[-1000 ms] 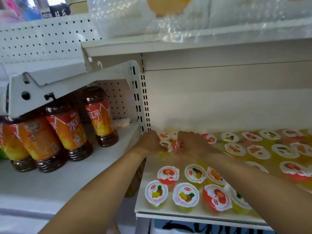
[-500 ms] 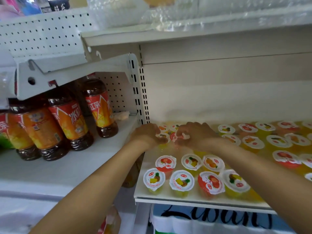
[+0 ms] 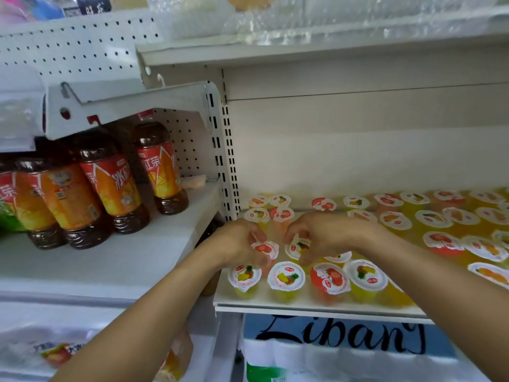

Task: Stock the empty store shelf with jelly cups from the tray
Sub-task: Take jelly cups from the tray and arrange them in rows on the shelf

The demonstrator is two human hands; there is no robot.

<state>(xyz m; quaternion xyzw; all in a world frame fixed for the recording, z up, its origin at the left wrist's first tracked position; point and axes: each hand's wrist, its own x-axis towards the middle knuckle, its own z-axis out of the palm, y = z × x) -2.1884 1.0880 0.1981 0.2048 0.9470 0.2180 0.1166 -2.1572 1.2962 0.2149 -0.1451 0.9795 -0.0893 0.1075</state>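
Several jelly cups with fruit-print lids stand on the white shelf. My left hand curls its fingers round a red strawberry jelly cup in the second row from the front. Beside it my right hand grips a pineapple jelly cup from above. In front of them stands a front row: a pineapple cup, another pineapple cup, a strawberry cup and a yellow cup. More cups fill the back left corner and the right side. No tray is in view.
Iced-tea bottles stand on the neighbouring shelf to the left, under a white shelf bracket. A slotted upright divides the two bays. An upper shelf hangs overhead. Packaged goods sit on the level below.
Both hands have pulled back from the shelf's rear corner toward the front rows. They now hold two cups in the second row, and the rear corner cups are uncovered.
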